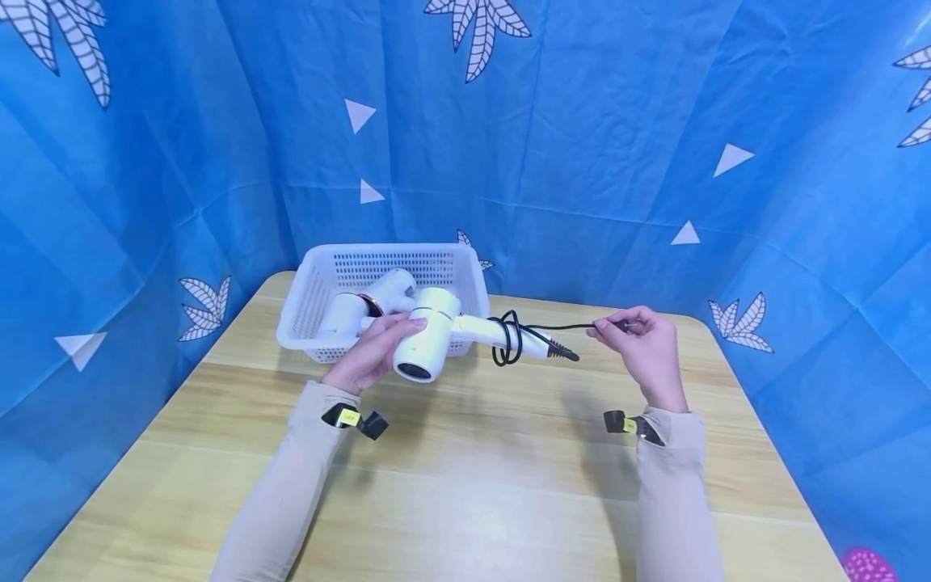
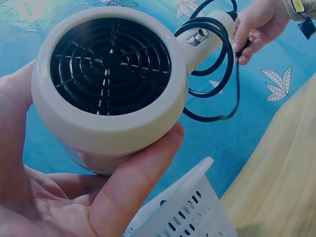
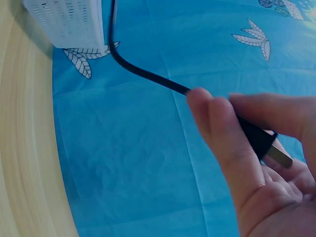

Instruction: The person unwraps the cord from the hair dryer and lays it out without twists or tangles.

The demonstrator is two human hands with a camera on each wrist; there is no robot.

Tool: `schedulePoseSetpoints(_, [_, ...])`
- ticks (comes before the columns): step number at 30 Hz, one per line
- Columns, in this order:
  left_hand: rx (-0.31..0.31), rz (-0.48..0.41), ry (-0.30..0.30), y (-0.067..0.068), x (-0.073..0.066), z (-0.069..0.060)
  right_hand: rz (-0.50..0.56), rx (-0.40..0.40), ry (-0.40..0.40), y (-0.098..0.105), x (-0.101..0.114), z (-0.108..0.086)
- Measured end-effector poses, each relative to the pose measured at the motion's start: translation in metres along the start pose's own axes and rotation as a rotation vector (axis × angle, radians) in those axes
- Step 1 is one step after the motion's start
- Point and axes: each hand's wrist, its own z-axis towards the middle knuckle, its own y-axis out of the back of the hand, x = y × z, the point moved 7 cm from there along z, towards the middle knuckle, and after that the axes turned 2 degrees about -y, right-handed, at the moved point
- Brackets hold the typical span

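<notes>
A white hair dryer [image 1: 424, 346] is held up in front of the basket, its handle pointing right. My left hand [image 1: 374, 356] grips it round the barrel; the dark intake grille [image 2: 111, 66] faces the left wrist camera. Black cord [image 2: 212, 89] loops loosely round the handle. Out to the right, my right hand [image 1: 647, 352] pinches the cord's black plug [image 3: 254, 137] between thumb and fingers, with a metal prong showing. Between handle and plug the cord runs nearly straight in the head view.
A white perforated basket [image 1: 291, 323] stands at the back left of the wooden table [image 1: 480, 501]. Inside it lie other white appliances [image 1: 342, 317], partly hidden by my left hand and the dryer. Blue patterned cloth [image 1: 582, 145] hangs behind and at both sides.
</notes>
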Motion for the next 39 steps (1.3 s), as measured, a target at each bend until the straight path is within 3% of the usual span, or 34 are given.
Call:
schedulePoseSetpoints(4, [0.012, 0.002, -0.008, 0.000, 0.000, 0.001, 0.125, -0.087, 0.037, 0.002, 0.005, 0.000])
schedulePoseSetpoints(11, [0.029, 0.009, -0.009, -0.002, 0.001, 0.001, 0.208, -0.193, 0.097, 0.008, 0.013, -0.003])
schedulePoseSetpoints(29, [0.012, 0.001, -0.013, 0.002, 0.004, 0.004, 0.467, -0.229, 0.288, 0.002, 0.040, -0.015])
schedulePoseSetpoints(39, [0.011, 0.005, -0.004, 0.002, 0.004, 0.004, 0.568, -0.235, 0.403, -0.003, 0.067, -0.033])
